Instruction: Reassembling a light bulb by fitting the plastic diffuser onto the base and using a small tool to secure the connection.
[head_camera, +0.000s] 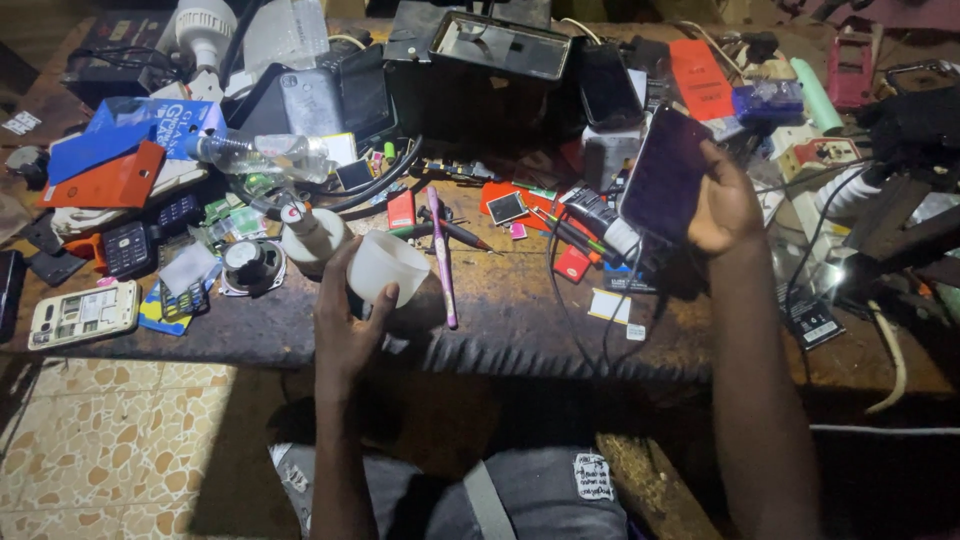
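Observation:
My left hand (345, 325) grips a small white plastic cup (385, 265) at its rim, just above the front of the wooden workbench (520, 320). My right hand (722, 205) holds a dark smartphone (663, 175) upright, its glossy purple-tinted screen facing me. A dark cable (560, 290) hangs down from near the phone over the bench edge. Next to the cup lies a pink toothbrush (441, 260), and a white squeeze bottle (308, 232) stands just to its left.
The bench is crowded: an old keypad phone (128, 248), an opened white phone (82, 312), a round speaker (250, 265), a clear bottle (260, 152), red and blue boxes (120, 150), a black open case (497, 60), phone parts and cables. Tiled floor (120, 440) lies below left.

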